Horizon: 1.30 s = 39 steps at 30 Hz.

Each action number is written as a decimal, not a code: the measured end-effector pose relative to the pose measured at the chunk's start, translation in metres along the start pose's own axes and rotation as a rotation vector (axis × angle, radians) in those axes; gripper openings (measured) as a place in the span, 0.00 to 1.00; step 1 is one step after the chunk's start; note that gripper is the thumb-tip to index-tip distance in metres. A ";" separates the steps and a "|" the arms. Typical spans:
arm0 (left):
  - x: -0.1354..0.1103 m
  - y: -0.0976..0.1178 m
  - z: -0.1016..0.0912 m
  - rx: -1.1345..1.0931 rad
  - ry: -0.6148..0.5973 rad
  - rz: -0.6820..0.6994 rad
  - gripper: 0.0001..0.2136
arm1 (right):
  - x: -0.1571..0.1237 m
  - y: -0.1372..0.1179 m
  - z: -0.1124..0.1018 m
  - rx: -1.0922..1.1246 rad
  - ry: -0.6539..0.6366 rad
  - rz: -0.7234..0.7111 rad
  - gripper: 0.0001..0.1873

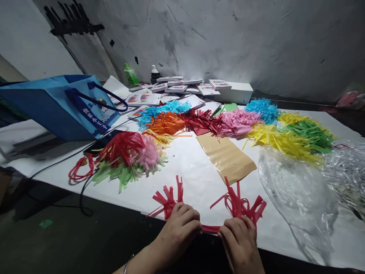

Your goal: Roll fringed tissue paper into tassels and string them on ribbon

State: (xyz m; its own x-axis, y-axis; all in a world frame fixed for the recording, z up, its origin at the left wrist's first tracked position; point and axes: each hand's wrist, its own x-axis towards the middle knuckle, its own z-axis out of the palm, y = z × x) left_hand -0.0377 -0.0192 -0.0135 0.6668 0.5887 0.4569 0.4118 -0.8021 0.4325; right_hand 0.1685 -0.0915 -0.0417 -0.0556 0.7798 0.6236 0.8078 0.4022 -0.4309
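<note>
At the table's front edge, a red tissue-paper tassel point(210, 228) is stretched sideways between my two hands. My left hand point(182, 222) is closed round its left part, with cut strips fanning up past the fingers. On the other side, my right hand point(239, 238) grips the tassel with fingers curled, and looser, looped strips stick up above the knuckles. The middle of the tassel is a narrow flat band between the hands. My palms and thumbs are mostly hidden. Beyond the hands lies a flat tan paper envelope or sheet point(228, 158).
Piles of fringed paper surround the work area: red point(122, 148), orange point(165, 123), pink point(239, 121), yellow point(282, 140) and green point(309, 135). A blue gift bag point(65, 106) leans at left near a black cable point(57, 161). Clear plastic point(299, 194) covers the right. Flat printed boxes point(144, 99) stand behind.
</note>
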 end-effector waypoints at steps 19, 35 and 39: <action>0.026 0.031 -0.016 -0.017 -0.361 -0.441 0.06 | 0.003 -0.008 0.009 -0.098 0.158 -0.206 0.11; 0.043 0.069 0.006 -1.396 -0.407 -0.746 0.22 | 0.026 -0.011 -0.069 -0.024 0.328 -0.249 0.08; 0.046 0.078 0.021 -1.166 -0.168 -0.554 0.21 | 0.005 -0.009 -0.053 0.134 0.292 -0.051 0.06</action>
State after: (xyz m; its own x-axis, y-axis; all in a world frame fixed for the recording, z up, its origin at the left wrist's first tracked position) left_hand 0.0385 -0.0566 0.0252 0.6873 0.7235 -0.0649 -0.0666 0.1517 0.9862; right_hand 0.1922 -0.1160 -0.0002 0.0925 0.5938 0.7993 0.7228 0.5121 -0.4641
